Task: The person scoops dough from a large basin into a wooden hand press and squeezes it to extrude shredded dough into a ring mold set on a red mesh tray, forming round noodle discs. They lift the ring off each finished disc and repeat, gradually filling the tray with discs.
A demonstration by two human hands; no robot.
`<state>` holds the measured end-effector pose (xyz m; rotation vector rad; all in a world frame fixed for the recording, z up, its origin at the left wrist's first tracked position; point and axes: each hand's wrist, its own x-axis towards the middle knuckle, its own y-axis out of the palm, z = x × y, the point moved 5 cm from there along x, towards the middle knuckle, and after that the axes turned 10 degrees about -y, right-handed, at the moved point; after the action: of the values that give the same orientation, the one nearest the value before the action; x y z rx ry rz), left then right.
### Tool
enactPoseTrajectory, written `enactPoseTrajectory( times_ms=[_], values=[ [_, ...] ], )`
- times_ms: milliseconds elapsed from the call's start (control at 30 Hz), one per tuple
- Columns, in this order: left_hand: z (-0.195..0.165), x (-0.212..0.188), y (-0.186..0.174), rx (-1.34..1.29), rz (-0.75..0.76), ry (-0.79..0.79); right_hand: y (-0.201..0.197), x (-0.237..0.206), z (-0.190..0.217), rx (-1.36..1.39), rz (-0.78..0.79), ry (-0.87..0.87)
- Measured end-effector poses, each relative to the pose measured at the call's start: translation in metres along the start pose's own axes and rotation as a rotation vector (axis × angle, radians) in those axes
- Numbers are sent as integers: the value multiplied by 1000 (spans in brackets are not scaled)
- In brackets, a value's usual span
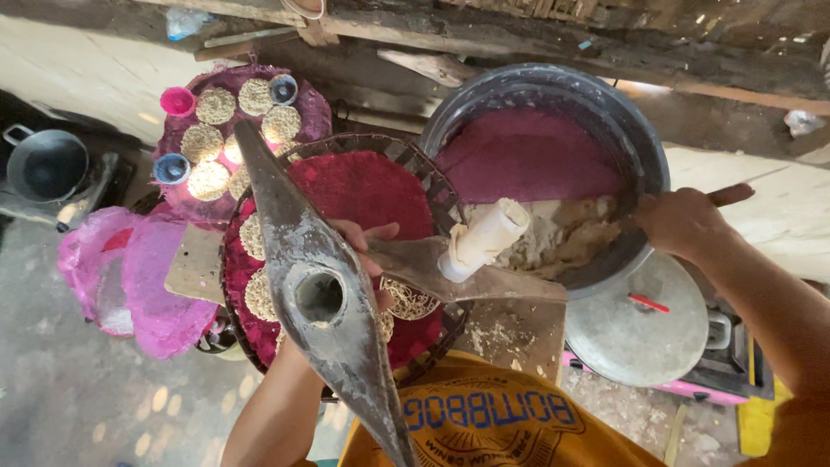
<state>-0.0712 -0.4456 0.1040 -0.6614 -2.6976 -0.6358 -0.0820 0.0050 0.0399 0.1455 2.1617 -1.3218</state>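
My left hand (365, 245) grips a two-armed noodle press (322, 298); its grey metal arm has a round hole, and its other arm carries a white plunger (484, 235). The press hangs over a round woven tray (430, 186) lined with red cloth, where lacy noodle discs (258, 294) lie. My right hand (683, 220) reaches over the rim of a dark basin (640, 138) to the pale dough (566, 233) inside. Its fingers curl down out of sight. A magenta cloth (527, 156) covers the far half of the basin.
A second tray (316, 112) behind holds several noodle discs and small pink (177, 101) and blue (171, 168) cups. A metal lid (635, 333) lies at right on a pink stove (692, 385). A black pot (47, 164) and pink cloth (138, 285) are at left.
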Motion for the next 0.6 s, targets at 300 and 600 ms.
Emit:
enactPoseTrajectory(
  times_ms=[300,600],
  values=[
    [1,-44,-15,-245,-53,-235,46,19,34,168,20,102],
    [1,-71,-8,-98,76,-277,28,-29,58,267,138,93]
  ],
)
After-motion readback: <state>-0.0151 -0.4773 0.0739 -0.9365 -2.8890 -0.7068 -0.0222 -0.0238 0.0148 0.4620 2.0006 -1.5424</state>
